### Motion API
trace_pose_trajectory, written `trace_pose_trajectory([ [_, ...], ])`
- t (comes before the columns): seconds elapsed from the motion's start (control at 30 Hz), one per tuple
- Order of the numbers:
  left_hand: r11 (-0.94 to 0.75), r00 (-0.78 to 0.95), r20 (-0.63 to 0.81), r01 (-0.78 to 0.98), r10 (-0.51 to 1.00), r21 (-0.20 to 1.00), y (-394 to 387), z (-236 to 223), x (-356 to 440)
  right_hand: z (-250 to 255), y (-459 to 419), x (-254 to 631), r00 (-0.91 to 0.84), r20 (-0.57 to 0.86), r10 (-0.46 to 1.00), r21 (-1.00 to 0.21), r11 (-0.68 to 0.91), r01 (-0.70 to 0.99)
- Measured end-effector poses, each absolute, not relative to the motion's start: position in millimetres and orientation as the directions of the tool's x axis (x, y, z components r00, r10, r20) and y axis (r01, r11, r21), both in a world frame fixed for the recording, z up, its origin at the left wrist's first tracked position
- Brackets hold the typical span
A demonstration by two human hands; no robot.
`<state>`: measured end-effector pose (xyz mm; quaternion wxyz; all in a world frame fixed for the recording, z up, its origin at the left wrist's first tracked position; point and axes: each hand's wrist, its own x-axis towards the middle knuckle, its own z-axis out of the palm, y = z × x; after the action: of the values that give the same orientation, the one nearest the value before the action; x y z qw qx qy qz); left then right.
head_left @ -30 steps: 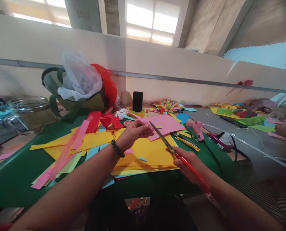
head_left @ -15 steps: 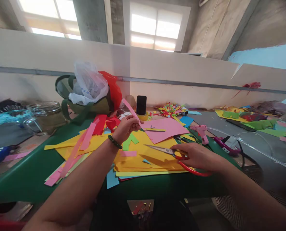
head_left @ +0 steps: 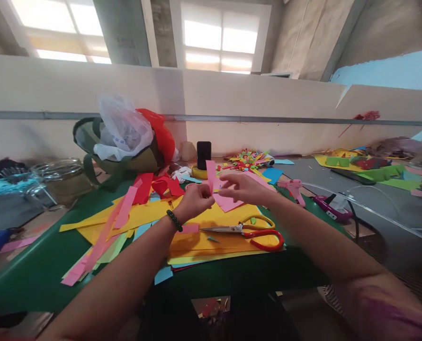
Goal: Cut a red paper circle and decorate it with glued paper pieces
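Observation:
My left hand [head_left: 193,201] and my right hand [head_left: 242,188] meet above the green table [head_left: 36,270], both pinching a narrow pink paper strip [head_left: 211,174] that stands upright between them. A dark bead bracelet circles my left wrist. Just below the hands, red-and-yellow handled scissors [head_left: 248,230] lie shut on a stack of yellow paper sheets [head_left: 218,237]. A larger pink sheet [head_left: 232,199] lies under my right hand.
Loose pink, yellow, red and blue paper strips [head_left: 100,237] litter the table's left. A green bag with plastic bags [head_left: 125,137], a glass jar [head_left: 59,177], a black phone [head_left: 203,152], a pink glue gun [head_left: 294,188] and a purple one [head_left: 329,210] stand around.
My right hand laid the scissors down on the yellow sheets, let them go and rose to join my left hand on the pink strip.

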<state>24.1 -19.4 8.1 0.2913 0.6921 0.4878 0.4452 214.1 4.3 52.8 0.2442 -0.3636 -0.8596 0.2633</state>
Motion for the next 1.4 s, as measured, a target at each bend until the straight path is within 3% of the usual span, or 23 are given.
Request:
trace_pose_trajectory([
  [0.13, -0.408, 0.186, 0.367, 0.530, 0.911, 0.744, -16.8, 1.0, 25.5, 35.0, 25.8, 185.6, -0.482, 0.365, 0.797, -0.789, 0.539, 0.295],
  [0.23, -0.333, 0.218, 0.263, 0.408, 0.940, 0.850, -15.5, 1.0, 25.3, 21.9, 33.8, 185.2, -0.397, 0.392, 0.830, -0.836, 0.501, 0.223],
  [0.37, -0.105, 0.215, 0.059, 0.208, 0.975, 0.972, -14.0, 2.0, 24.5, 13.4, 35.9, 194.2, -0.394, 0.371, 0.841, -0.886, 0.448, 0.121],
  [0.53, -0.067, 0.315, 0.016, 0.151, 0.949, 0.986, -13.8, -0.6, 25.1, 10.2, 37.5, 193.8, -0.399, 0.374, 0.837, -0.902, 0.429, 0.055],
  [0.77, -0.043, 0.338, -0.028, 0.202, 0.941, 0.979, -17.1, 0.9, 22.5, 12.7, 50.2, 195.8, -0.360, 0.271, 0.893, -0.960, 0.221, -0.173],
  [0.93, -0.030, 0.405, -0.097, 0.296, 0.909, 0.955, -16.4, 8.0, 13.0, 20.4, 60.6, 208.8, -0.263, 0.351, 0.899, -0.934, 0.316, -0.167],
  [1.13, -0.028, 0.059, 0.020, 0.130, 0.998, 0.991, -12.2, 15.6, 4.1, 20.7, 62.6, 212.2, -0.266, 0.350, 0.898, -0.935, 0.319, -0.155],
  [1.3, -0.107, 0.153, 0.083, 0.152, 0.985, 0.983, -13.7, 6.3, 20.0, 8.0, 48.1, 193.4, -0.398, 0.311, 0.863, -0.950, 0.293, -0.107],
  [1.4, -0.187, 0.128, 0.165, 0.184, 0.978, 0.965, -12.5, 1.3, 23.3, 9.4, 48.8, 195.1, -0.370, 0.361, 0.856, -0.931, 0.355, -0.088],
])
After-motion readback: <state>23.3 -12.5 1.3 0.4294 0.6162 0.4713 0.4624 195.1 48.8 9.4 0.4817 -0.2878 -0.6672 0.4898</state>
